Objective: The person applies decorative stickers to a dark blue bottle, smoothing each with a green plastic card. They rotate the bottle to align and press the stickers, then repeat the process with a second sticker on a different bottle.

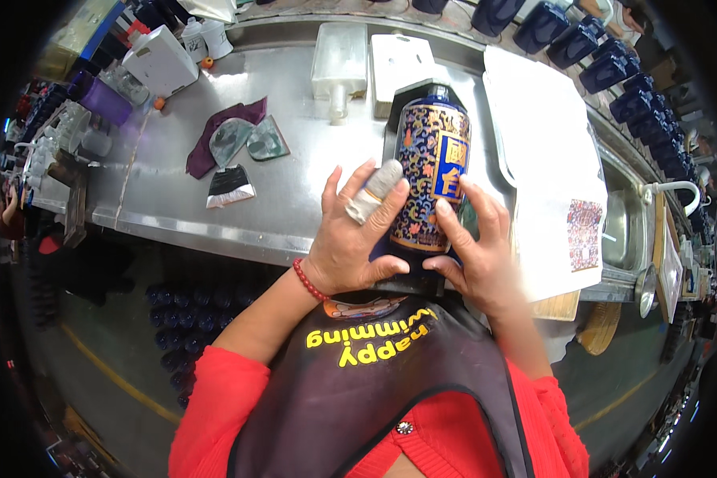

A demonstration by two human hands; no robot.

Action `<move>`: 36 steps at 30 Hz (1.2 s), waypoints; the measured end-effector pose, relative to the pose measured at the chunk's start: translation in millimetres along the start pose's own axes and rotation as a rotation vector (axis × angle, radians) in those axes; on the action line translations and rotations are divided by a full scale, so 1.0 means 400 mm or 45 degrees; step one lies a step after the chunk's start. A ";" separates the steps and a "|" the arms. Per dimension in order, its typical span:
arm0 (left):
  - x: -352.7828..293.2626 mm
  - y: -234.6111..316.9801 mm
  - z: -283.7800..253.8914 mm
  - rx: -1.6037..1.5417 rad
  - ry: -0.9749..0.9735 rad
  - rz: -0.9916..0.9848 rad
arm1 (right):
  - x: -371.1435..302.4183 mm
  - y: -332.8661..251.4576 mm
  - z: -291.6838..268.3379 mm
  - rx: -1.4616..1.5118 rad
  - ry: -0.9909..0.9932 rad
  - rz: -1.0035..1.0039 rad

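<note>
A dark blue bottle with a multicoloured floral pattern and a blue-and-gold label panel lies in a black cradle, its neck pointing away from me. My left hand is at its left side, fingers spread. The index fingertip touches the pattern, and the thumb reaches toward the bottle's base. A grey-white cloth cover wraps one finger of that hand. My right hand curves against the bottle's right side, fingertips pressed at the label's lower edge and thumb by the base.
Purple cloth, grey-green scraps and a black-and-white scraper-like piece lie left on the metal table. Beyond stand a clear glass bottle and a white box. White sheets, a patterned decal and a sink are right.
</note>
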State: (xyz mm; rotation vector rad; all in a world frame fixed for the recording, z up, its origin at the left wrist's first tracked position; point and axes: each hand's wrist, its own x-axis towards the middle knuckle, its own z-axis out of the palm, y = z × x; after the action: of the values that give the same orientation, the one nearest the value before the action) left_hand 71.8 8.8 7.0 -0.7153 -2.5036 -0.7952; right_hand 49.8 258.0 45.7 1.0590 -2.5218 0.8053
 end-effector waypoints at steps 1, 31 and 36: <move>0.005 0.003 -0.001 -0.013 -0.046 0.002 | 0.003 0.001 -0.005 -0.019 -0.033 -0.021; 0.161 -0.030 0.039 -0.831 0.078 -0.367 | 0.017 0.025 0.001 0.138 -0.051 0.050; 0.182 -0.049 0.030 -0.812 0.073 -0.383 | 0.016 0.025 -0.003 0.152 -0.055 0.048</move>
State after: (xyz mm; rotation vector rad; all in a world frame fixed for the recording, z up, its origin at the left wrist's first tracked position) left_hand 0.9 27.6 27.8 -0.4906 -2.3278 -1.7366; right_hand 38.2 260.8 46.0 1.0796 -2.5643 0.9642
